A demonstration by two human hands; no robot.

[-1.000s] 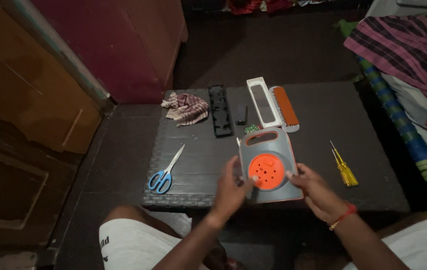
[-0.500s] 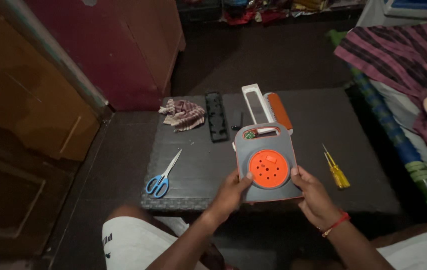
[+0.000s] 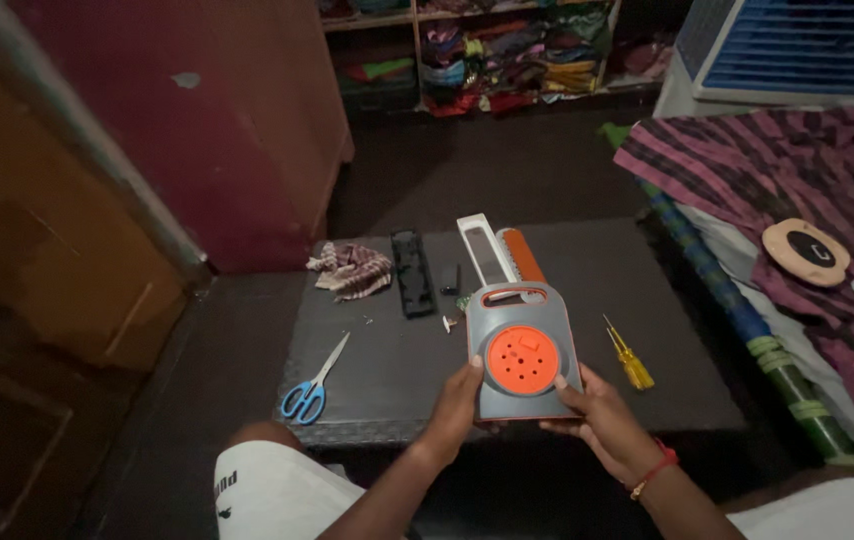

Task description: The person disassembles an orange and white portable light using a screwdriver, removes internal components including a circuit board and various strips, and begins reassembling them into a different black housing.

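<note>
1. Grey plastic w/ an orange round face: the cord reel box (image 3: 524, 352) is being held up over the near edge of the low dark table (image 3: 397, 370), between both hands.
2. The left hand (image 3: 457, 400) is being closed on the box's lower left side, thumb on the front; the right hand (image 3: 602, 410) is being wrapped round the lower right corner, thumb by the orange disc.
3. Progress, as judged: the box is being kept whole and shut, nothing opened on it yet; parts beyond it are already lying apart, i.e. a black strip (image 3: 412, 273), a white tray w/ orange piece (image 3: 497, 255), small bits just past the handle.
4. Tools are lying unused: a yellow screwdriver (image 3: 629, 353) just right of the right hand, blue scissors (image 3: 314, 380) well left of the left hand, a crumpled cloth (image 3: 352, 270) further off, left.
5. Room: bare tabletop is being left free directly left of the left hand; to the right, the table edge is close, w/ a striped-cloth bed (image 3: 787, 190) beyond.
</note>
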